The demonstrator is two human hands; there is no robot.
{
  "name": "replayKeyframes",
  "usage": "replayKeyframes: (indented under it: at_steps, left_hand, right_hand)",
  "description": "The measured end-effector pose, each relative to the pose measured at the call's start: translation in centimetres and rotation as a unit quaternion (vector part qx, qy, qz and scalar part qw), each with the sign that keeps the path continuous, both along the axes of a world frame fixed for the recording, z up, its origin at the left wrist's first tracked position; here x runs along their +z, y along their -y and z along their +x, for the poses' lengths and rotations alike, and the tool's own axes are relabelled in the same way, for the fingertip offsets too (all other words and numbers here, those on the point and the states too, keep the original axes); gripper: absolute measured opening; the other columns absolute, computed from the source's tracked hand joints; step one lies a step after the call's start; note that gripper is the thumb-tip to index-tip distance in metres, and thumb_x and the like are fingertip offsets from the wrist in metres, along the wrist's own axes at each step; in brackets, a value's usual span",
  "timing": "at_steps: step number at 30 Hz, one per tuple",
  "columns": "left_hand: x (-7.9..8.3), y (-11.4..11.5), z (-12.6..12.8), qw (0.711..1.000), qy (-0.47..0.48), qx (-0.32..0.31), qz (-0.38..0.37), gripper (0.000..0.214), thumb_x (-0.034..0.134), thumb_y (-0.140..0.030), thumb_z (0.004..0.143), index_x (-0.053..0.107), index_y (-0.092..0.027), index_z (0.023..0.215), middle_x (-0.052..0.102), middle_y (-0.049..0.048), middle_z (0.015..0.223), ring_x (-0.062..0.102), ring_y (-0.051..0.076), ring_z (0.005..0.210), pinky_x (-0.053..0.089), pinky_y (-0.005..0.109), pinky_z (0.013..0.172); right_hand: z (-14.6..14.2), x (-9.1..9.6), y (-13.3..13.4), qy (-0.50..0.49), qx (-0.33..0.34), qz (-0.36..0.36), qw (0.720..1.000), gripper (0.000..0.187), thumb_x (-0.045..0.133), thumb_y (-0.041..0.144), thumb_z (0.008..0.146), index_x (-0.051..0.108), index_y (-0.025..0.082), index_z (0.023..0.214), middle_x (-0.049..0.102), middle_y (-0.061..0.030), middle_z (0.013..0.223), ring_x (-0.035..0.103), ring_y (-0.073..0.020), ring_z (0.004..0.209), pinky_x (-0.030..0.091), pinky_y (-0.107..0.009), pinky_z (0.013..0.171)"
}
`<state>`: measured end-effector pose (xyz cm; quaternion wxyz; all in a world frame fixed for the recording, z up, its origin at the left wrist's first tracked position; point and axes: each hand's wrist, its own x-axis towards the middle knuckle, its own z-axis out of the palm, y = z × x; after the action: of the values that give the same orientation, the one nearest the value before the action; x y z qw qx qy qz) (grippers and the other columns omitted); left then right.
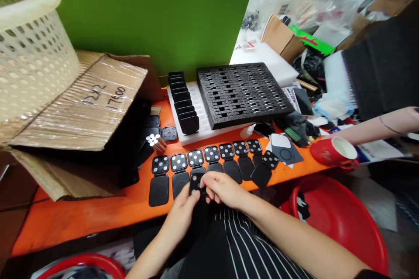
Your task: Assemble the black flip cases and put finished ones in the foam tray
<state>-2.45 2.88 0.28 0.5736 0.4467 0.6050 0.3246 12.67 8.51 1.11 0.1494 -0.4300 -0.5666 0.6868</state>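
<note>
My left hand (183,211) and my right hand (224,188) meet at the front edge of the orange table (98,213), both with fingers closed on one small black square case (197,183) with white dots on it. Right behind it lies a row of several open black cases (203,163), each with a dotted upper half and a plain lower half. One more open case (266,166) lies askew at the right end of the row.
A black foam tray (242,93) with slots and a column of black parts (183,102) lie on white foam behind. An open cardboard box (88,109) and a cream basket (29,39) stand left. A red mug (332,152), another person's forearm (382,125) and a red basin (340,222) are right.
</note>
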Motion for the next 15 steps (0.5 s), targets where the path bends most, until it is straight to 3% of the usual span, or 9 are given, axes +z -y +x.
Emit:
replayKeyframes:
  at_steps: [3, 6, 8, 11, 15]
  left_hand:
    - [-0.1, -0.4, 0.0, 0.997, 0.053, 0.053, -0.028, 0.040, 0.044, -0.036, 0.080, 0.061, -0.012, 0.108, 0.067, 0.0104, 0.108, 0.061, 0.026, 0.104, 0.044, 0.040, 0.095]
    - [-0.3, 0.0, 0.3, 0.999, 0.017, 0.029, 0.019, 0.042, 0.045, -0.034, 0.082, 0.056, -0.013, 0.117, 0.061, 0.0113, 0.122, 0.054, 0.026, 0.115, 0.039, 0.042, 0.101]
    - [-0.4, 0.4, 0.5, 0.997, -0.046, -0.004, 0.060, 0.046, 0.045, -0.030, 0.084, 0.049, -0.014, 0.127, 0.053, 0.0121, 0.131, 0.048, 0.025, 0.122, 0.036, 0.044, 0.104]
    - [-0.7, 0.9, 0.5, 0.984, -0.127, -0.053, 0.109, 0.049, 0.040, -0.023, 0.086, 0.041, -0.015, 0.135, 0.048, 0.0116, 0.137, 0.043, 0.023, 0.127, 0.033, 0.045, 0.107]
    - [-1.1, 0.9, 0.1, 0.985, -0.123, -0.071, 0.099, 0.050, 0.035, -0.020, 0.087, 0.039, -0.013, 0.136, 0.048, 0.0108, 0.137, 0.043, 0.021, 0.127, 0.034, 0.040, 0.107]
  right_hand:
    - [0.3, 0.4, 0.1, 0.056, 0.036, 0.057, 0.996, 0.030, 0.036, 0.034, 0.093, 0.055, 0.017, 0.077, 0.055, 0.0014, 0.063, 0.052, -0.0116, 0.060, 0.040, -0.023, 0.059]
    - [0.1, 1.7, 0.3, 0.133, 0.096, 0.188, 0.968, 0.028, 0.036, 0.026, 0.093, 0.058, 0.016, 0.079, 0.063, -0.0043, 0.081, 0.056, -0.0144, 0.074, 0.042, -0.027, 0.070]
    - [-0.2, 2.5, 0.5, 0.168, 0.125, 0.236, 0.949, 0.028, 0.035, 0.022, 0.093, 0.060, 0.015, 0.085, 0.064, -0.0074, 0.087, 0.057, -0.0165, 0.079, 0.042, -0.029, 0.075]
    - [-0.5, 2.8, 0.6, 0.187, 0.134, 0.241, 0.943, 0.028, 0.034, 0.021, 0.093, 0.061, 0.014, 0.090, 0.065, -0.0100, 0.091, 0.059, -0.0182, 0.083, 0.043, -0.030, 0.078]
    - [-0.3, 1.8, 0.5, 0.159, 0.124, 0.226, 0.953, 0.028, 0.034, 0.022, 0.094, 0.061, 0.015, 0.090, 0.066, -0.0087, 0.094, 0.060, -0.0177, 0.085, 0.043, -0.029, 0.078]
